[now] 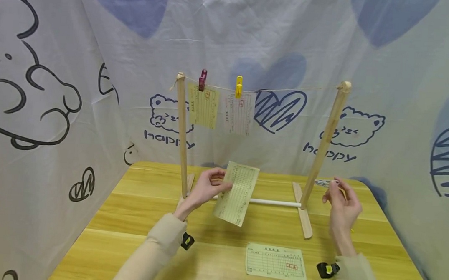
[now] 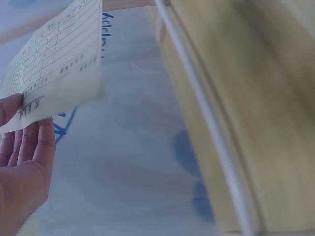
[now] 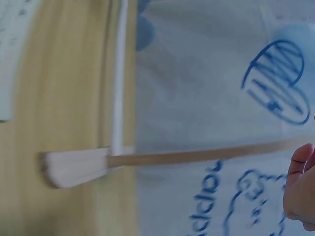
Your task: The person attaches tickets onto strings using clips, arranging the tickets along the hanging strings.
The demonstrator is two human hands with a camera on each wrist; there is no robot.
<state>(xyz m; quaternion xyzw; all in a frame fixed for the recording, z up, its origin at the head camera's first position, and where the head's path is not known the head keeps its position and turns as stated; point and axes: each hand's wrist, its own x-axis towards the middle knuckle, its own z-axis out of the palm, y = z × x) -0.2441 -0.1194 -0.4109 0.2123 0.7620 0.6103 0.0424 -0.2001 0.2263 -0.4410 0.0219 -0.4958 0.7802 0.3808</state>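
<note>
My left hand (image 1: pixel 209 187) pinches a pale yellow-green printed paper slip (image 1: pixel 239 195) by its left edge, thumb in front. The slip hangs tilted above the table; the left wrist view shows the thumb pressing the paper (image 2: pixel 59 59) against the fingers. Out to the right, beside the right post, my right hand (image 1: pixel 343 203) pinches a small whitish clip-like piece (image 1: pixel 322 183) between thumb and fingers. In the right wrist view just part of that hand (image 3: pixel 300 189) shows at the edge. Another printed slip (image 1: pixel 275 262) lies flat on the table in front.
A wooden rack with a left post (image 1: pixel 182 134), a right post (image 1: pixel 326 144) and a white bottom rod (image 1: pixel 276 203) stands on the table (image 1: pixel 111 231). From its string (image 1: pixel 287 91) hang a yellow slip (image 1: pixel 203 107) under a dark red clothespin (image 1: pixel 202 80) and a pinkish slip (image 1: pixel 239 115) under a yellow clothespin (image 1: pixel 239 87).
</note>
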